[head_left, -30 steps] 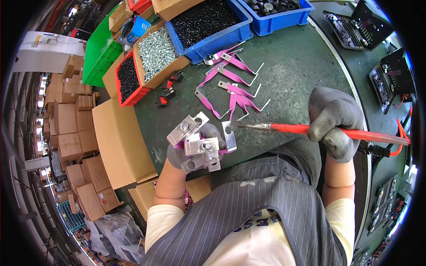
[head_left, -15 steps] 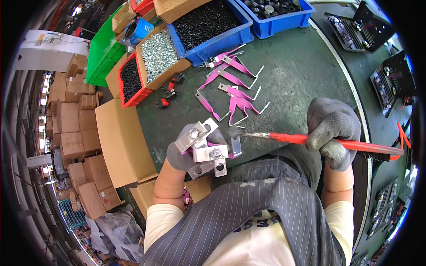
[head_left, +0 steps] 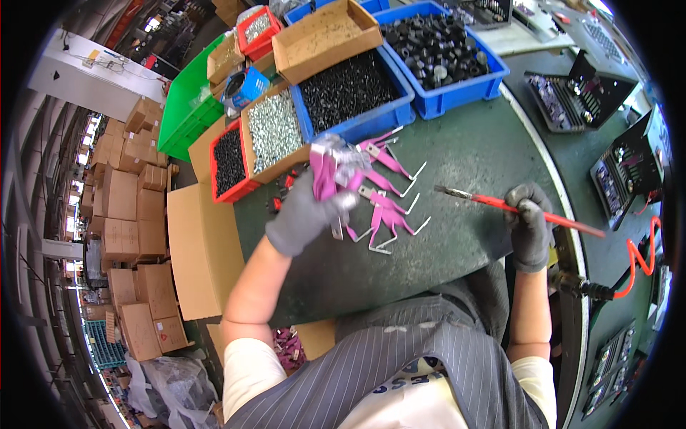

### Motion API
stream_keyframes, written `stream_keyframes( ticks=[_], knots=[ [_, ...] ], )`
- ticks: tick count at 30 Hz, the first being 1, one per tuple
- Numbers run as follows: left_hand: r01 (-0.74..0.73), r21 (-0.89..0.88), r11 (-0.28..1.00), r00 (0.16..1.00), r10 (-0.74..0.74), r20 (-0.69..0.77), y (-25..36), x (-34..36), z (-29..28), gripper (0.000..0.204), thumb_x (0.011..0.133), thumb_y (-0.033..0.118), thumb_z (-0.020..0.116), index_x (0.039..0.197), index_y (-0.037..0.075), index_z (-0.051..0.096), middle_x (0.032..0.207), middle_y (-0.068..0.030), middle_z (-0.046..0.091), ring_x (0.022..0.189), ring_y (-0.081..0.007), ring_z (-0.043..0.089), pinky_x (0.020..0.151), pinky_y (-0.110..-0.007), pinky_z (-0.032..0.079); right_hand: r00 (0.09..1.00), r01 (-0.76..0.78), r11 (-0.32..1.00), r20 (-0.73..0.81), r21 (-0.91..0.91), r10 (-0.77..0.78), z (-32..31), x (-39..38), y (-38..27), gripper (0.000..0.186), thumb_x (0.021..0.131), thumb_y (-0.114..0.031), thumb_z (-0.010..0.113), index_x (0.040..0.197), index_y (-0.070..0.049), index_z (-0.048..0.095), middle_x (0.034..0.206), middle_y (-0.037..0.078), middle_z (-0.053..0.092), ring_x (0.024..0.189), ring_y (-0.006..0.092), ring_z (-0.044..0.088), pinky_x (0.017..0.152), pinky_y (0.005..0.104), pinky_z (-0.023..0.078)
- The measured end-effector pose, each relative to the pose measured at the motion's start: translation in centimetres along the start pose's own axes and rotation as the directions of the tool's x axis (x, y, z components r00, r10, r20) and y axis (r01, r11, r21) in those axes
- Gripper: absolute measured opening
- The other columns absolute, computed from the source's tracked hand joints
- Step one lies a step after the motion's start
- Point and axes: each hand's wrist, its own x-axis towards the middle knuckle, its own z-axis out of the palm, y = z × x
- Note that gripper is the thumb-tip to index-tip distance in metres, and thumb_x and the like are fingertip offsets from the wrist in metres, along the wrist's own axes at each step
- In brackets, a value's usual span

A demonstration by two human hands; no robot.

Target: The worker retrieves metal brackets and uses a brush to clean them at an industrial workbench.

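My left hand [head_left: 301, 214], in a grey glove, is closed round a bundle of bent metal brackets [head_left: 330, 171] with pink film, blurred at the top. It is over the far-left part of the dark green table, close to several loose pink-and-silver brackets [head_left: 389, 214] lying there in a fan. On the right, my gloved right hand [head_left: 529, 229] grips a red-handled brush [head_left: 493, 202]. Its dark bristles point left, apart from the brackets. Small black-and-red parts [head_left: 274, 204] lie partly hidden beside my left hand.
Along the far edge stand a red bin of black screws [head_left: 251, 187], a cardboard box of silver screws [head_left: 306, 156], and blue bins [head_left: 409, 118] of black parts. Open black cases [head_left: 607, 93] sit at right. A power tool [head_left: 582, 287] with a coiled red hose lies near my right forearm.
My left hand has carried the brackets forward, up to the loose ones on the table. The brush, earlier close to the held brackets, is now well apart from them. The view has shifted.
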Motion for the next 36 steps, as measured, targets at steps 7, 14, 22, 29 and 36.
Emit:
stream_keyframes(
  ticks=[7,14,22,29,36],
  knots=[
    [0.062,0.087,0.994,0.948,-0.032,-0.316,2.6,15.7,-7.0,0.043,0.074,0.028,0.068,0.106,0.002,0.056,0.088,-0.0086,0.061,0.078,-0.0155,0.058,0.068,-0.030,0.046,0.993,-0.111,0.974,0.046,0.198,0.104,-2.6,-1.3,4.2,0.022,0.075,-0.022,0.050,0.082,-0.001,0.053,0.062,0.004,0.049,0.051,0.0097,0.041,0.046,0.0220,0.031],
    [0.012,-0.004,1.000,0.939,-0.013,-0.344,-1.3,28.2,-11.1,0.051,0.085,0.037,0.055,0.125,0.007,0.044,0.106,-0.0144,0.060,0.099,-0.0251,0.057,0.086,-0.034,0.044,0.989,-0.144,0.965,0.051,0.218,0.136,-2.5,-1.3,3.9,0.021,0.074,-0.021,0.048,0.080,-0.002,0.053,0.062,0.005,0.049,0.050,0.0094,0.039,0.046,0.0220,0.030],
    [0.051,0.800,0.598,0.937,0.248,-0.246,-3.2,20.0,-8.9,0.048,0.081,0.039,0.057,0.120,0.013,0.052,0.115,-0.0161,0.056,0.105,-0.0298,0.054,0.091,-0.036,0.041,0.989,-0.150,0.943,0.063,0.298,0.137,-3.2,-0.7,4.6,0.026,0.075,-0.025,0.053,0.085,-0.001,0.054,0.068,0.005,0.050,0.054,0.0104,0.042,0.046,0.0219,0.030],
    [0.043,0.992,0.122,0.713,0.691,-0.116,-2.2,14.4,-7.7,0.040,0.077,0.031,0.060,0.112,0.014,0.056,0.101,-0.0147,0.059,0.093,-0.0314,0.056,0.084,-0.038,0.044,0.993,-0.110,0.953,0.075,0.281,0.093,-3.1,-0.4,5.0,0.026,0.077,-0.025,0.050,0.086,-0.001,0.053,0.070,0.005,0.049,0.054,0.0097,0.041,0.047,0.0213,0.030],
    [-0.465,0.785,0.410,0.885,0.214,0.413,-0.8,8.4,1.8,0.023,0.076,0.018,0.060,0.098,0.014,0.063,0.098,-0.0038,0.060,0.098,-0.0222,0.054,0.085,-0.035,0.043,0.993,-0.106,0.961,0.068,0.254,0.092,-3.5,-0.8,5.0,0.025,0.077,-0.024,0.048,0.085,-0.001,0.052,0.071,0.004,0.048,0.054,0.0094,0.040,0.047,0.0212,0.030]
  ],
)
